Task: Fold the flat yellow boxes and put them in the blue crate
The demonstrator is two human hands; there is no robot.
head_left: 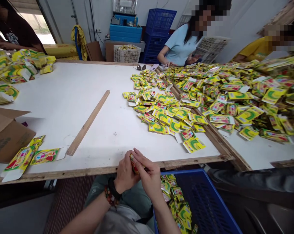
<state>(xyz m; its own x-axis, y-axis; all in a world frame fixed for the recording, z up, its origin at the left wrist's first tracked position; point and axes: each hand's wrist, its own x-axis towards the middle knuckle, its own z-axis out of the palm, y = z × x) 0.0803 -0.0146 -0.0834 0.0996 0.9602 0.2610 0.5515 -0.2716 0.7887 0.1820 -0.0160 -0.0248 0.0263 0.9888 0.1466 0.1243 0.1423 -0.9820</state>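
Observation:
Both of my hands meet over the near edge of the white table (93, 136), closed around a small yellow and red packet (134, 164). My left hand (126, 172), with a black band and a beaded bracelet at the wrist, wraps it from the left. From the right, the fingers of my right hand (148, 170) press on it; most of the packet is hidden between them. Below my right forearm stands a blue crate (210, 198) with several yellow-green packets (184, 211) inside. Ahead lies a heap of small yellow boxes (161, 117), some with white flaps open.
A wooden strip (88, 123) lies across the table, and a wooden divider (215, 139) runs along the heap's right. At left are a cardboard box (10, 136), loose flat boxes (44, 156) and stacked cartons (22, 66). People sit at the far side and left. Behind stands a white basket (127, 55).

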